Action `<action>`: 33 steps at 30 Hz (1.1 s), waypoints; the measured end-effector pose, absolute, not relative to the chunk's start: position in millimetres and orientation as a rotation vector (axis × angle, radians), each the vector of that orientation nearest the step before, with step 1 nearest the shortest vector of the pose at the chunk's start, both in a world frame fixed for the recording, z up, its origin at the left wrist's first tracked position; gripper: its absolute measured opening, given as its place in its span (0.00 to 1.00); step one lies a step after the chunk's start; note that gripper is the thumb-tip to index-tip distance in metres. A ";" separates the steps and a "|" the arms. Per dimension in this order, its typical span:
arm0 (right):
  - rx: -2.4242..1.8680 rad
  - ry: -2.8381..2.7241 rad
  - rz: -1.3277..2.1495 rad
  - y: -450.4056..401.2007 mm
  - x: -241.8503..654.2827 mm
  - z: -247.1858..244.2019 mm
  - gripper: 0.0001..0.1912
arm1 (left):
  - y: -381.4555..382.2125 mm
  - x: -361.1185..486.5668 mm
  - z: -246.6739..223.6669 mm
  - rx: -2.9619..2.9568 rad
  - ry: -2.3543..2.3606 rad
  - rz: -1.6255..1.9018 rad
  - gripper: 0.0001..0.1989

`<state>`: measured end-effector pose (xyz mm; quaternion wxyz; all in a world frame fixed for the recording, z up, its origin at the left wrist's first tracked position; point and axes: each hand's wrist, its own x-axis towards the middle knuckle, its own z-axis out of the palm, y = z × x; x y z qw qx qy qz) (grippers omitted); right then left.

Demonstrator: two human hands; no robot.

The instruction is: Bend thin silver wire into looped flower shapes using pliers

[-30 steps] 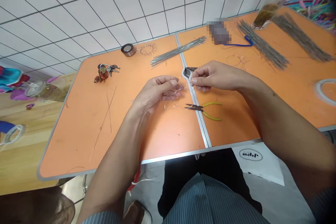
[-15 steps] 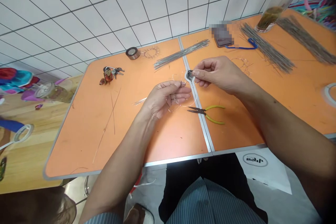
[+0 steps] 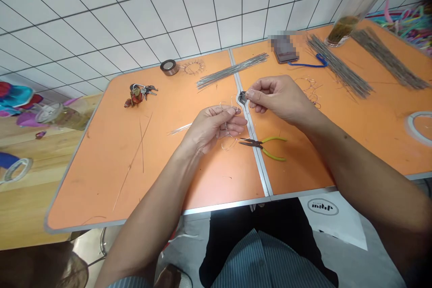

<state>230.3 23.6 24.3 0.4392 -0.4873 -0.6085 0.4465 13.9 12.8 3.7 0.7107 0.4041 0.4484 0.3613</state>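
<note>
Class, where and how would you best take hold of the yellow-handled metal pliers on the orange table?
Best, I'd judge, around both slim yellow handles, coming from the person's right: the pliers lie flat with dark jaws pointing left and handles spread apart rightward.

Orange table (image 3: 216, 186), edged in grey and divided by a metal seam (image 3: 259, 162). Along the back, from left to right, are placed a roll of tape (image 3: 169, 68), a ring of wire (image 3: 193, 67), a bundle of wires (image 3: 231, 70) laid across the seam, a dark blurred object (image 3: 285, 49), a second bundle (image 3: 341, 68) touched by a blue cord (image 3: 307, 65), a glass jar (image 3: 342, 29) and a third bundle (image 3: 390, 59). Keys (image 3: 145, 91) are set near the left rear; in front of them, two thin wires (image 3: 141, 148) are crossed. Yellow-handled pliers (image 3: 260, 143) are laid over the seam, tips pointed left; a white ring (image 3: 410, 121) is seen at right
</note>
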 end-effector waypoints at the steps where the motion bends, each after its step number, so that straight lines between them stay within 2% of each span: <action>1: -1.215 -1.506 1.104 22.9 229.1 24.7 0.17 | 12.4 15.1 4.0 0.889 1.013 0.816 0.09; 8: -1.183 -1.551 0.942 19.3 223.9 22.1 0.09 | 12.7 19.9 -0.6 0.818 1.073 0.900 0.07; 13: -1.193 -1.565 0.910 19.6 223.0 20.7 0.09 | 11.2 20.7 -2.8 0.805 1.043 0.901 0.07; 33: -1.256 -1.561 1.287 23.9 226.4 12.6 0.12 | 12.7 20.1 -3.1 0.736 0.975 1.000 0.07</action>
